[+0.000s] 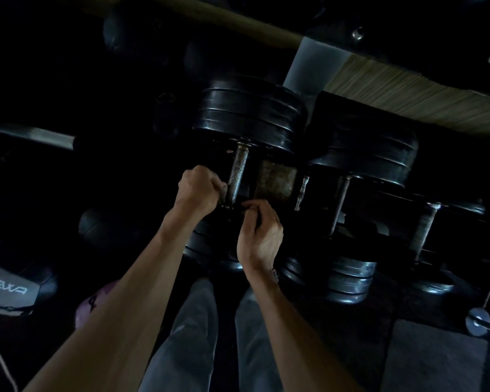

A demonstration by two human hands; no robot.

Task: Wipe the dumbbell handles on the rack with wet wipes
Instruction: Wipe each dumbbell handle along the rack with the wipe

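A large black dumbbell [249, 120] lies on the rack in the dim middle of the view, its rusty metal handle [238, 174] running toward me. My left hand [197, 190] is curled into a fist and grips a pale wet wipe [223, 190] pressed against the left side of the handle's near end. My right hand [259, 236] sits just right of and below the handle's near end, fingers curled with the tips pinched together; it is too dark to tell what they hold. More dumbbells [362, 165] with metal handles [340, 205] lie to the right.
A rusty rack plate [276, 179] shows between the dumbbells. Further dumbbell heads [348, 278] sit on the lower tier. A grey box with white lettering [6, 290] is at the left. My legs in grey trousers [193, 335] stand below. A bar with a disc end [478, 321] lies at the right.
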